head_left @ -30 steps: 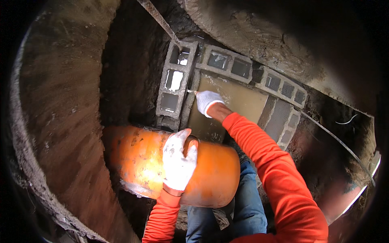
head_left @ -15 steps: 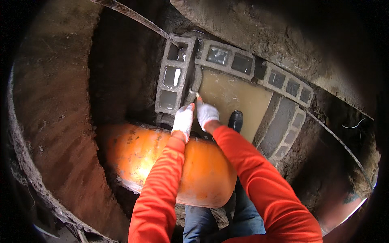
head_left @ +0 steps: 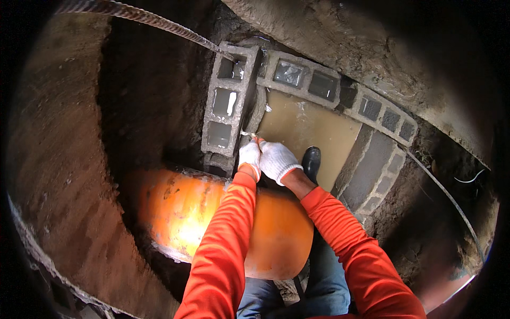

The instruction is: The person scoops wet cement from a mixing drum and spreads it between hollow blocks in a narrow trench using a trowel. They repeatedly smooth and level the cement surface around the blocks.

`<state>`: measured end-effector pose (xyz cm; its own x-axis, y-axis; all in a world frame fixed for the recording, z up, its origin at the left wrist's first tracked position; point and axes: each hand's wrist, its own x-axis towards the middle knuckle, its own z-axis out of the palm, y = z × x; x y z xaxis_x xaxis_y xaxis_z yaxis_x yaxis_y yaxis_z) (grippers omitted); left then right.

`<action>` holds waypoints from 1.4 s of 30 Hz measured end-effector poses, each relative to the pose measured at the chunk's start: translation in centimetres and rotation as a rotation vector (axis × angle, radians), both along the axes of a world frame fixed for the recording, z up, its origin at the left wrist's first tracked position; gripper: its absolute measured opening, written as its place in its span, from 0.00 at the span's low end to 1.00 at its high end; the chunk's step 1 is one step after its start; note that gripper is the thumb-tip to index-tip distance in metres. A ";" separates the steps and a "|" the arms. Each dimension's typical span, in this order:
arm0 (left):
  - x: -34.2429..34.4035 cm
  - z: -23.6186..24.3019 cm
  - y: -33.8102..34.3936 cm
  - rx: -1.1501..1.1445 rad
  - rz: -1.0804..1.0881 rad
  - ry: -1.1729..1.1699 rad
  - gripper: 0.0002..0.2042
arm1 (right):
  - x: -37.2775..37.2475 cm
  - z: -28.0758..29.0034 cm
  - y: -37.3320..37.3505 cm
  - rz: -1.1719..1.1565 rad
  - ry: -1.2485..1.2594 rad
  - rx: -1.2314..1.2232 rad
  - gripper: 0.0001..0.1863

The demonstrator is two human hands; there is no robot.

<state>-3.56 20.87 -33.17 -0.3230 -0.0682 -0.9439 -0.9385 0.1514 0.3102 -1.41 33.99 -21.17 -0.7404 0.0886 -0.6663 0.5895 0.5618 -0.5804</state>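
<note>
Both my hands wear white knit gloves with orange fingertips, and they meet over the near end of the left concrete block (head_left: 205, 133). My left hand (head_left: 250, 158) is closed, its fingertips pressed against those of the right; what they pinch is hidden. My right hand (head_left: 278, 161) is closed in a pinch too. A small whitish strip (head_left: 246, 133) sticks out from the joined fingertips toward the block; its kind is too small to tell. Below my wrists lies a large orange rounded pipe (head_left: 281, 228), with my sleeves passing over it.
Concrete blocks (head_left: 340, 106) frame muddy water (head_left: 303, 125) where my black boot (head_left: 312, 159) stands. A ribbed steel bar (head_left: 154, 18) slants into the left block; another bar (head_left: 451, 196) runs along the right. Earth walls (head_left: 58, 133) rise around.
My right hand has drawn back toward me with the whitish strip, and my left has shifted slightly right. Their fingertips now touch. The view has moved a little.
</note>
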 end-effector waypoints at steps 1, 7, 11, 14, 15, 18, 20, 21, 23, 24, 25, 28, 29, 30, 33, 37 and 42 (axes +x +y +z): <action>-0.3 -1.7 -0.6 0.080 0.088 -0.043 0.26 | -0.7 -0.1 0.0 0.031 -0.011 0.034 0.18; 0.3 -5.7 4.6 0.059 0.035 -0.130 0.23 | 0.0 -4.0 3.4 -0.012 -0.062 0.079 0.18; -6.1 -12.5 -5.7 0.038 0.034 -0.020 0.28 | -6.1 -3.7 -1.9 0.010 0.040 -0.010 0.18; -1.5 -11.0 2.6 -0.072 -0.254 -0.037 0.31 | -1.6 -7.8 2.6 -0.003 -0.016 0.105 0.18; -1.7 -10.4 3.3 -0.146 -0.387 -0.029 0.31 | -0.4 -8.4 3.1 0.025 0.007 0.118 0.18; 0.5 -7.2 4.9 -0.191 -0.163 -0.023 0.30 | 3.9 -8.3 2.2 0.062 0.031 0.133 0.22; 2.5 -3.5 7.6 -0.241 -0.117 -0.067 0.28 | 6.9 -8.3 2.6 0.139 0.102 0.215 0.24; 2.2 -0.2 8.0 -0.139 -0.049 -0.043 0.27 | 6.9 -5.8 3.3 0.172 0.138 0.248 0.25; 2.5 0.6 6.6 -0.057 -0.008 0.083 0.24 | 5.2 -1.7 4.3 0.218 0.199 0.261 0.25; 1.8 2.9 9.0 0.001 0.036 0.069 0.24 | 5.1 -1.2 6.0 0.151 0.180 0.220 0.24; 0.5 4.7 10.0 0.015 -0.030 0.097 0.25 | 4.4 -1.5 7.1 0.112 0.181 0.189 0.23; -3.0 2.1 9.7 -0.104 -0.121 0.110 0.28 | 0.1 -3.0 6.9 0.094 0.126 0.147 0.21; -3.6 1.7 10.1 -0.093 -0.135 0.128 0.29 | -1.0 -3.9 6.9 0.097 0.079 0.163 0.21; -4.1 1.3 10.1 -0.088 -0.147 0.148 0.30 | -2.0 -4.6 6.8 0.093 0.076 0.157 0.20; -6.1 -2.9 10.6 0.066 0.001 0.014 0.28 | -3.9 -7.7 7.0 0.026 0.100 0.157 0.18; -6.3 -7.3 10.3 -0.019 -0.167 0.039 0.26 | -4.7 -7.4 7.9 0.059 0.022 0.148 0.19; -2.3 -11.0 7.4 0.205 0.247 -0.157 0.22 | 2.9 -11.8 1.1 0.037 0.132 0.193 0.22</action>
